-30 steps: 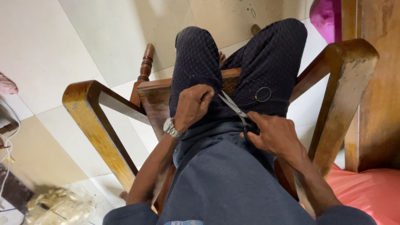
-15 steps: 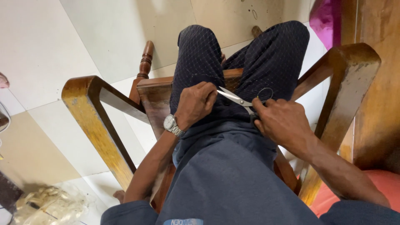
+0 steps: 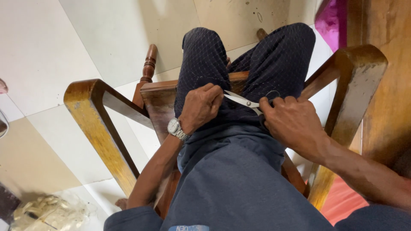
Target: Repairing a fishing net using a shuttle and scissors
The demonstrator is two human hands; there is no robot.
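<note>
I sit in a wooden armchair (image 3: 96, 124) and look down at my lap. My right hand (image 3: 293, 122) grips the handles of metal scissors (image 3: 242, 102), whose blades point left across my dark patterned trousers (image 3: 205, 60). My left hand (image 3: 201, 107), with a silver wristwatch (image 3: 177, 128) on its wrist, is closed on the dark cloth at my left thigh, right by the blade tips. Whether the blades are open I cannot tell. My blue shirt (image 3: 231, 179) fills the lower middle.
The chair's right armrest (image 3: 355, 68) rises beside my right arm, next to a wooden surface (image 3: 385, 107). Pale floor tiles (image 3: 55, 47) lie below. A clear bag of pale things (image 3: 47, 211) sits bottom left. A magenta object (image 3: 332, 21) is top right, red fabric (image 3: 342, 201) bottom right.
My right hand has moved up and left with the scissors, and the blades now lie flatter, pointing at my left hand. The left hand stays on the cloth.
</note>
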